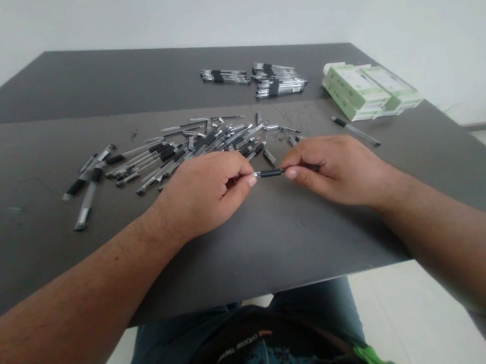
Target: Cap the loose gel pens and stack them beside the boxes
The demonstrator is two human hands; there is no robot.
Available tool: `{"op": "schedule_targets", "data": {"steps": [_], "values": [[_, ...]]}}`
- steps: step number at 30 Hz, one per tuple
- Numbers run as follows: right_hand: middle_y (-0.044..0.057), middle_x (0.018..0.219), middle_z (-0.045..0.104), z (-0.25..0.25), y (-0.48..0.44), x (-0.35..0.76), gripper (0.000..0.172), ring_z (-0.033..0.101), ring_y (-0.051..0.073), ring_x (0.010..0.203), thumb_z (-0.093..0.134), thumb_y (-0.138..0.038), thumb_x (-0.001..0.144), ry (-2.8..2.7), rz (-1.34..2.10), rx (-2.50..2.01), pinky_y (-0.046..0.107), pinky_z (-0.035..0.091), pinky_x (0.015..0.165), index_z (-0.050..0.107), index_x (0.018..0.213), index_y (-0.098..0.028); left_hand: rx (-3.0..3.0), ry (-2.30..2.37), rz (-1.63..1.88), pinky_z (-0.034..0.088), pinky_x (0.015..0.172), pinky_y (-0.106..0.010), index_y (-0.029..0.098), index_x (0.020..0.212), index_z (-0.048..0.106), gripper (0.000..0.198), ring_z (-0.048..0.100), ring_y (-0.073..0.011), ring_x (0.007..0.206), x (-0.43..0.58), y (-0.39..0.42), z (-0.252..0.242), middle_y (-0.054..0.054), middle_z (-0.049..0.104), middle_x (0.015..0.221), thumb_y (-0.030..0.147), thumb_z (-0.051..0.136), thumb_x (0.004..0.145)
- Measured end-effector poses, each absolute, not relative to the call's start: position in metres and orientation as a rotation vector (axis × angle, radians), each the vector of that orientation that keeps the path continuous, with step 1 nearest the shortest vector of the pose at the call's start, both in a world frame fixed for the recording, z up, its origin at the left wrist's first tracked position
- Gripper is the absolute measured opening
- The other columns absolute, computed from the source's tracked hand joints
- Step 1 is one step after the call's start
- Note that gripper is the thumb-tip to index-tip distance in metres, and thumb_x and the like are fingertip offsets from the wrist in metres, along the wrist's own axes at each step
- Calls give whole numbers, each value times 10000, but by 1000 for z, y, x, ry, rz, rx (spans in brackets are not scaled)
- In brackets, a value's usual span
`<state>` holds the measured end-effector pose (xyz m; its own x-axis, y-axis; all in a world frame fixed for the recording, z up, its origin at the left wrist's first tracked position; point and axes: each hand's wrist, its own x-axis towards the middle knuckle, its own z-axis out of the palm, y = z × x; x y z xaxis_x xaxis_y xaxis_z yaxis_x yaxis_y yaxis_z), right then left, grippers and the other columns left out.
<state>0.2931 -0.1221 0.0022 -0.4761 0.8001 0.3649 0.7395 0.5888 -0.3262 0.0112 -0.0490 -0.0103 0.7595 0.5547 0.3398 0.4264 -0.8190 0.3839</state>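
Head view: my left hand pinches silvery end of pen between thumb and fingers; my right hand grips other end, black rubber showing between. Pen held sideways over counter, in front of me. Loose pen parts heaped just beyond hands. Pen stacks farther back, green-and-white boxes off to right.

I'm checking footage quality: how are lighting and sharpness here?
Head view: diffuse light, soft shadows on the flat grey tabletop; head view: fine detail soft on the slim black-and-silver pen between the bare left hand and bare right hand; head view: small print on green-and-white cardboard boxes too blurred to read; head view: top-right corner darkened.
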Motion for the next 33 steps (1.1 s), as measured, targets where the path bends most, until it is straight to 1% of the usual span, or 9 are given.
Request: {"op": "schedule_targets", "data": {"steps": [7, 12, 16, 18, 21, 23, 26, 29, 33], "values": [[36, 944, 852, 3, -124, 292, 111, 756, 208, 786, 740, -328, 1041, -2270, 139, -1247, 330, 579, 757, 812, 1057, -246, 2678, 781, 645, 556, 851, -364, 230, 1035, 808, 276, 781, -248, 945, 11, -49, -9, -59, 835, 951, 351, 563, 1067], [56, 930, 854, 4, -124, 292, 238, 779, 226, 831, 650, -387, 1122, -2303, 164, -1272, 340, 580, 779, 825, 1049, -242, 2685, 773, 629, 552, 844, -367, 229, 1036, 810, 285, 780, -253, 949, 11, -49, -9, -64, 839, 953, 351, 554, 1066], [42, 940, 855, 4, -124, 291, 155, 762, 204, 787, 728, -363, 1057, -2260, 141, -1262, 320, 568, 746, 816, 1055, -235, 2681, 792, 640, 548, 847, -366, 223, 1042, 813, 297, 778, -252, 946, 12, -49, -9, -67, 834, 952, 361, 551, 1070], [38, 927, 852, 4, -124, 291, 138, 759, 204, 782, 735, -351, 1052, -2268, 133, -1260, 319, 566, 745, 813, 1047, -237, 2681, 791, 635, 548, 851, -367, 220, 1037, 812, 302, 777, -253, 946, 11, -49, -9, -69, 831, 953, 363, 549, 1071], [49, 914, 854, 5, -124, 292, 225, 773, 218, 814, 660, -377, 1115, -2310, 145, -1272, 329, 568, 760, 823, 1042, -240, 2683, 778, 630, 548, 854, -367, 221, 1034, 812, 308, 775, -253, 951, 11, -49, -9, -66, 830, 954, 363, 542, 1073], [56, 930, 861, 4, -124, 293, 251, 781, 221, 830, 642, -391, 1127, -2310, 154, -1272, 331, 572, 765, 827, 1056, -236, 2684, 784, 628, 550, 853, -365, 226, 1042, 813, 308, 774, -252, 952, 11, -49, -9, -64, 831, 957, 368, 543, 1075], [49, 966, 866, 3, -124, 292, 181, 779, 217, 818, 716, -385, 1069, -2265, 158, -1267, 329, 577, 755, 817, 1093, -237, 2684, 803, 624, 551, 847, -363, 232, 1044, 812, 301, 772, -251, 948, 11, -50, -8, -61, 827, 953, 372, 548, 1073], [37, 933, 853, 4, -124, 292, 129, 765, 213, 788, 741, -354, 1042, -2265, 141, -1275, 327, 570, 742, 805, 1057, -243, 2683, 803, 634, 546, 845, -365, 230, 1042, 810, 303, 773, -252, 950, 11, -50, -9, -64, 831, 967, 369, 543, 1075], [55, 929, 859, 4, -123, 293, 241, 791, 227, 840, 646, -377, 1128, -2325, 130, -1250, 335, 567, 764, 824, 1045, -237, 2684, 794, 641, 537, 831, -372, 223, 1037, 811, 307, 775, -258, 944, 12, -49, -9, -69, 831, 961, 369, 543, 1072]]}}
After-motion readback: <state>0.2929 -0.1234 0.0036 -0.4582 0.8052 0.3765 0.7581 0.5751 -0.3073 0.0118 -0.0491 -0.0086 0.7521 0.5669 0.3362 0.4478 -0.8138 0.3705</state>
